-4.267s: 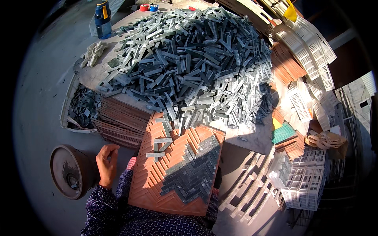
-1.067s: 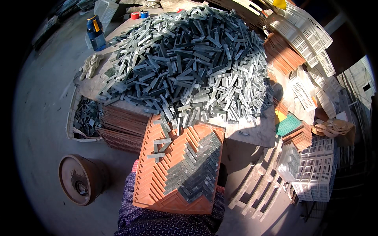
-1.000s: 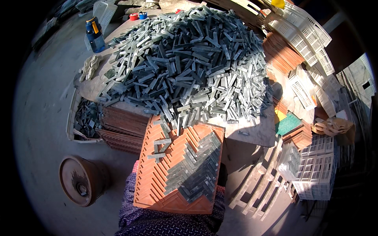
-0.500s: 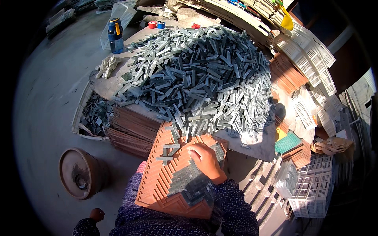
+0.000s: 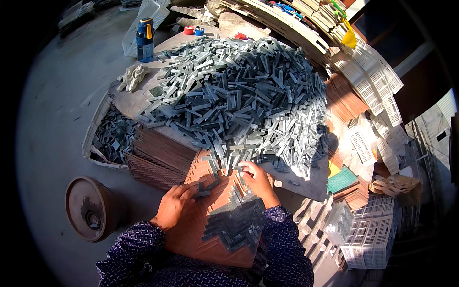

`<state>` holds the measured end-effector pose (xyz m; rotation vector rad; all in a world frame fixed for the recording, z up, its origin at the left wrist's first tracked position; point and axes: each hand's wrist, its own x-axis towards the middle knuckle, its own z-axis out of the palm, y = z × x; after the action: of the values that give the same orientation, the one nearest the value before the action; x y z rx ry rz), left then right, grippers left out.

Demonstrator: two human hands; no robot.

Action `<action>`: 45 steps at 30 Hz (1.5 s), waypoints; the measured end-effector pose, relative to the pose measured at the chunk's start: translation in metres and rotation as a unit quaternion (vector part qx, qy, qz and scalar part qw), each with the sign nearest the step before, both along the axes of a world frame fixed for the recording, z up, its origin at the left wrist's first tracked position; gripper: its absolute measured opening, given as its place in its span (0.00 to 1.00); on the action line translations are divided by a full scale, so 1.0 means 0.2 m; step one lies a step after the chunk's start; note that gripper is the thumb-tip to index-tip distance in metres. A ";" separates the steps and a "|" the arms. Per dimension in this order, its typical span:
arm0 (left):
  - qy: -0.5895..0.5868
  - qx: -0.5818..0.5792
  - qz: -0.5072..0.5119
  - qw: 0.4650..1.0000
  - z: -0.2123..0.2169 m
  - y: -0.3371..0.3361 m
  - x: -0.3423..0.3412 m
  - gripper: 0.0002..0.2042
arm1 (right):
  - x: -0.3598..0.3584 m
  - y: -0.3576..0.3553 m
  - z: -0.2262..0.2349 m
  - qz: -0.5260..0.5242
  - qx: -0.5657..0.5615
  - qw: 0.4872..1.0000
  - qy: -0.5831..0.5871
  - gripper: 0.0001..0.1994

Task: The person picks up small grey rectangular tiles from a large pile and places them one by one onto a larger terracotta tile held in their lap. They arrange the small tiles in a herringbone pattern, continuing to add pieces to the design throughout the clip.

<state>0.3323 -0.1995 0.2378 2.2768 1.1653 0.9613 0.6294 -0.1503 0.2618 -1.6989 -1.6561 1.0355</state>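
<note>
An orange tray [image 5: 191, 241] with slanted grooves rests across my lap, tilted against the table edge. Dark grey stone strips [image 5: 234, 220] fill its lower right part in a herringbone pattern. On its upper left lie a few loose strips [image 5: 208, 185]. My left hand [image 5: 176, 206] is over the tray's left side, fingers curled together at the end of a loose strip. At the tray's upper right, my right hand [image 5: 258, 183] pinches a small grey strip between thumb and forefinger, partly hidden by the fingers. Just beyond it begins a big heap of strips [image 5: 239, 91].
The heap covers most of the table [image 5: 311, 184]. Stacked orange trays [image 5: 160, 155] and a crate of dark pieces [image 5: 88, 138] stand left, above a brown bucket [image 5: 79, 201]. A blue bottle [image 5: 145, 40] and gloves [image 5: 133, 78] are far left; white crates [image 5: 370, 239] stand right.
My left hand has come up from the lower left onto the tray by the loose strips. My right hand has moved up and away from the laid strips to the heap's near edge.
</note>
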 end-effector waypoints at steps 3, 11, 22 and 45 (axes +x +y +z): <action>0.047 -0.013 -0.020 0.999 -0.06 0.04 0.07 0.17 | 0.11 -0.04 -0.01 0.045 0.031 0.999 0.001 0.13; -0.029 -0.046 0.020 0.998 -0.07 0.05 0.15 0.15 | 0.18 -0.03 -0.14 0.071 0.011 0.997 -0.028 0.10; -0.113 -0.212 -0.001 0.971 0.03 0.02 0.26 0.13 | 0.18 -0.05 -0.10 0.156 0.167 0.958 -0.170 0.16; 0.159 -0.017 -0.169 0.972 -0.16 0.06 0.90 0.36 | 0.56 -0.32 -0.04 -0.163 -0.014 0.937 0.308 0.04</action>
<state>0.5132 -0.1884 0.2053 2.5556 0.8546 0.4569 0.7423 -0.2134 0.2528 -1.3960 -0.9309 1.2559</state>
